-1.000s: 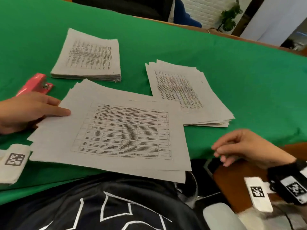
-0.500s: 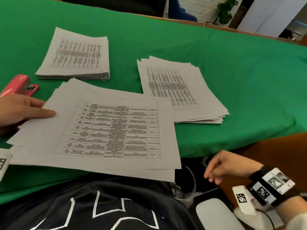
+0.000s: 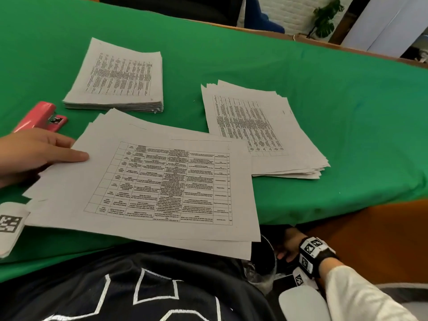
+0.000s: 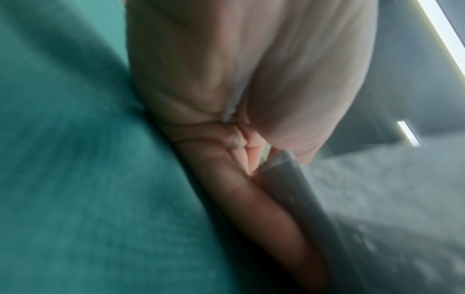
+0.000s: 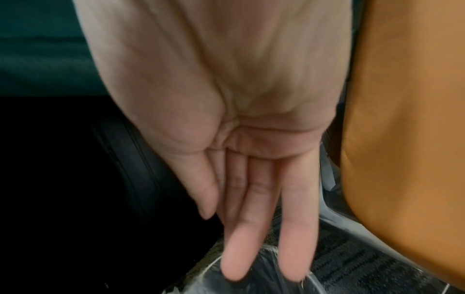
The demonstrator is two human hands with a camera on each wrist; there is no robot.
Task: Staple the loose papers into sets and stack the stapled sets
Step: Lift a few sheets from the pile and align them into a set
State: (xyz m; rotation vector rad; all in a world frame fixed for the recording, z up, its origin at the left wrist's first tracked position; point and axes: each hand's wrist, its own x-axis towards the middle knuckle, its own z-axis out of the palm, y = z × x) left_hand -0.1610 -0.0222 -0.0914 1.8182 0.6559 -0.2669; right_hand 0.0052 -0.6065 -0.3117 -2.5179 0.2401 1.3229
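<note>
From my feed I see a green cloth spread over the table, its near edge hanging down on the right, with a bare orange-brown surface showing below it. A dark garment with white stitched lines fills the bottom of the head view. Beyond the far edge stand a leafy plant, a white brick wall and something blue. A clear plastic-lined bin sits low beside the table.

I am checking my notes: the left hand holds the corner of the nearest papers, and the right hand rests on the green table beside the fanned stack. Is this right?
Not quite. The head view shows the right hand below the table edge, fingers straight, not on the cloth. The left hand does hold the nearest papers at their corner.
</note>
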